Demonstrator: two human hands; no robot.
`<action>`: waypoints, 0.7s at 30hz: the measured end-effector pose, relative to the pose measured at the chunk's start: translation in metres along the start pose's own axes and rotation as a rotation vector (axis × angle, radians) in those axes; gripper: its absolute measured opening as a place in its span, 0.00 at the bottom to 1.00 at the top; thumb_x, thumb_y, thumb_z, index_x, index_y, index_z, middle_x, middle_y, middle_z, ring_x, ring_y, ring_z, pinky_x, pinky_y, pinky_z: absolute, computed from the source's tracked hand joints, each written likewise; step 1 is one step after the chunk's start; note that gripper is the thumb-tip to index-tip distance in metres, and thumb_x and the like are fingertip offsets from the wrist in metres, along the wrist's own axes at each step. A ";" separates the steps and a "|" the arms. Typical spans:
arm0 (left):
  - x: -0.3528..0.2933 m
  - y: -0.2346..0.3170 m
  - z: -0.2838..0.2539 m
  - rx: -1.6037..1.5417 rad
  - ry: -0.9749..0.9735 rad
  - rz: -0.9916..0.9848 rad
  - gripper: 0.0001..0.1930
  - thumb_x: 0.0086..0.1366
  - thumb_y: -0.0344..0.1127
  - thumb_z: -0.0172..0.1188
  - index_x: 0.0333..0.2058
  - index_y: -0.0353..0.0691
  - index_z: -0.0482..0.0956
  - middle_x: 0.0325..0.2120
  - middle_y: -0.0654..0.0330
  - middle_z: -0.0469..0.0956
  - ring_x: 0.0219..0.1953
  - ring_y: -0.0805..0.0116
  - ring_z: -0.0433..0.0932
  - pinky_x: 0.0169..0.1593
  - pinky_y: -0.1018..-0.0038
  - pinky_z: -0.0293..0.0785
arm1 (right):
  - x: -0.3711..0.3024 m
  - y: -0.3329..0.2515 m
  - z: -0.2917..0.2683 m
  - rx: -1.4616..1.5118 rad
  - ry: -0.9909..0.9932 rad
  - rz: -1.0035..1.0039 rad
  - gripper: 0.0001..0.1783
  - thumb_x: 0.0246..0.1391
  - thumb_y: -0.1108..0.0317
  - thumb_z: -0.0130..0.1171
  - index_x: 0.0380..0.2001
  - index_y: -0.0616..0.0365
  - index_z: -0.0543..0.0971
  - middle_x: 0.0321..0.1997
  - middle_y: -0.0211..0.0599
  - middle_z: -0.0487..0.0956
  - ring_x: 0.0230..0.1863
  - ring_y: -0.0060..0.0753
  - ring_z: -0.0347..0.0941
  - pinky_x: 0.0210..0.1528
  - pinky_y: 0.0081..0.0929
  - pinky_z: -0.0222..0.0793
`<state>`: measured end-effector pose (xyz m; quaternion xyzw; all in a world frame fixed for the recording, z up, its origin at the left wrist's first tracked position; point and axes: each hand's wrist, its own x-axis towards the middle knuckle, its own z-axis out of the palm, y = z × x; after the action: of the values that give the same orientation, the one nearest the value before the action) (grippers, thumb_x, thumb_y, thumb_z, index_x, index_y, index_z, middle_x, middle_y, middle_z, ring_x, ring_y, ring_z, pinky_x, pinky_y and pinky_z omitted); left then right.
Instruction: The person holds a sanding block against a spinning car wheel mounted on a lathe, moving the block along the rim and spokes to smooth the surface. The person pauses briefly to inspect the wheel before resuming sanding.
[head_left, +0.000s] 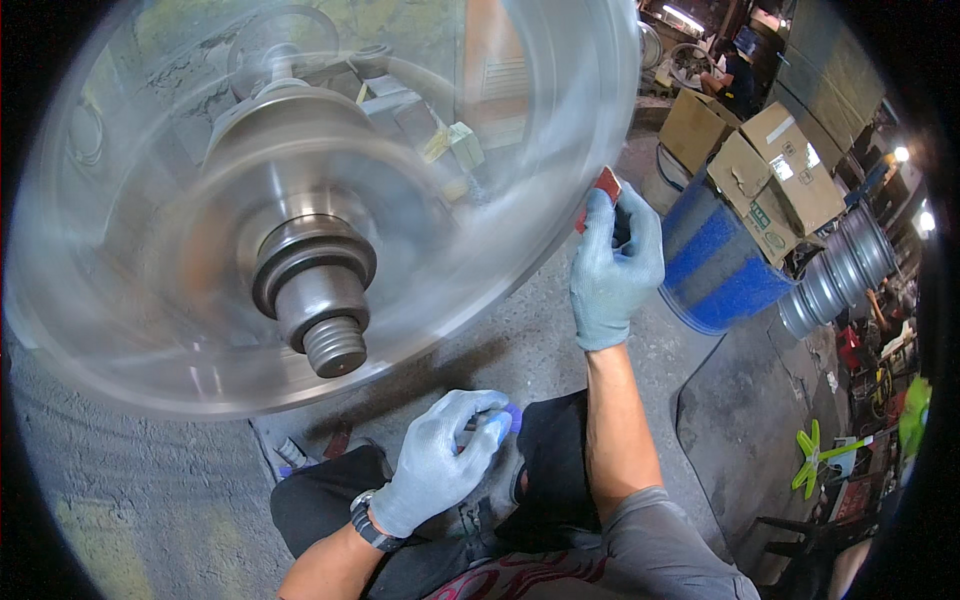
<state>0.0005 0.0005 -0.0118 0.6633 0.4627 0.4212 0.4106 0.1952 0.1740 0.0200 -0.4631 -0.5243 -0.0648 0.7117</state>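
Note:
A large metal wheel rim (480,300) spins on a lathe and is blurred by motion. Its steel hub with a threaded end (322,300) points toward me. My right hand (612,268), in a grey glove, presses a small red abrasive pad (604,188) against the rim's right edge. My left hand (440,462), also gloved and with a watch at the wrist, rests low near my knee. It is closed around a small grey and blue object (500,422) that I cannot identify.
A blue barrel (715,270) stands right of my right hand, with cardboard boxes (775,175) behind it and stacked metal rims (835,275) beside them. Another person (738,75) sits far back. A green fan blade (810,458) lies at right. Concrete floor below.

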 end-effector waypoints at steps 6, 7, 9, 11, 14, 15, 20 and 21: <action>0.000 0.004 0.000 -0.011 -0.003 -0.030 0.12 0.72 0.28 0.65 0.51 0.32 0.85 0.46 0.48 0.87 0.45 0.59 0.87 0.50 0.67 0.81 | 0.002 0.004 0.000 0.029 0.034 -0.039 0.11 0.66 0.73 0.70 0.50 0.57 0.89 0.37 0.33 0.84 0.32 0.22 0.77 0.36 0.25 0.74; -0.001 0.004 0.000 -0.011 -0.002 -0.031 0.12 0.72 0.28 0.65 0.51 0.32 0.85 0.46 0.48 0.87 0.45 0.59 0.87 0.50 0.67 0.81 | 0.002 0.003 0.000 0.016 0.029 -0.029 0.10 0.66 0.73 0.70 0.50 0.57 0.89 0.36 0.33 0.84 0.32 0.22 0.77 0.36 0.25 0.74; -0.001 0.002 0.000 0.004 -0.001 -0.013 0.12 0.72 0.28 0.65 0.52 0.32 0.85 0.46 0.48 0.86 0.45 0.60 0.86 0.49 0.68 0.81 | 0.001 0.003 -0.001 0.003 0.024 -0.020 0.10 0.66 0.73 0.70 0.50 0.57 0.89 0.36 0.33 0.84 0.31 0.23 0.77 0.36 0.25 0.74; -0.002 0.002 0.001 -0.001 0.001 -0.014 0.12 0.72 0.28 0.65 0.52 0.32 0.85 0.46 0.48 0.86 0.44 0.61 0.86 0.49 0.69 0.81 | 0.000 0.004 -0.001 -0.010 0.020 -0.047 0.11 0.66 0.72 0.70 0.50 0.57 0.89 0.36 0.33 0.83 0.31 0.23 0.77 0.35 0.26 0.73; -0.001 0.000 0.001 0.002 0.002 -0.003 0.13 0.72 0.28 0.65 0.52 0.32 0.85 0.46 0.49 0.86 0.43 0.62 0.86 0.47 0.70 0.81 | -0.002 -0.001 0.001 0.024 0.017 -0.038 0.11 0.66 0.72 0.71 0.50 0.58 0.88 0.35 0.34 0.83 0.30 0.24 0.76 0.35 0.27 0.72; -0.001 0.000 0.000 0.011 0.001 0.008 0.13 0.72 0.28 0.65 0.52 0.32 0.85 0.46 0.49 0.86 0.43 0.63 0.85 0.46 0.71 0.81 | -0.003 -0.002 0.001 0.026 0.016 -0.039 0.11 0.66 0.72 0.71 0.50 0.58 0.88 0.35 0.34 0.83 0.30 0.24 0.76 0.35 0.27 0.72; -0.002 0.001 0.000 -0.029 0.001 -0.026 0.13 0.73 0.29 0.65 0.53 0.32 0.85 0.45 0.50 0.86 0.41 0.65 0.85 0.45 0.72 0.80 | -0.008 -0.009 0.002 -0.033 -0.014 -0.026 0.11 0.64 0.73 0.71 0.49 0.60 0.88 0.35 0.36 0.83 0.30 0.26 0.76 0.35 0.29 0.73; -0.002 0.002 0.000 -0.038 0.003 -0.033 0.13 0.73 0.29 0.65 0.53 0.33 0.85 0.45 0.50 0.86 0.41 0.66 0.85 0.45 0.72 0.80 | -0.008 -0.009 0.002 -0.033 -0.014 -0.027 0.11 0.64 0.73 0.71 0.49 0.60 0.88 0.35 0.36 0.83 0.30 0.26 0.76 0.35 0.29 0.73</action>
<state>0.0006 -0.0020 -0.0106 0.6468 0.4662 0.4242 0.4294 0.1854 0.1677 0.0190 -0.4681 -0.5344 -0.0798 0.6992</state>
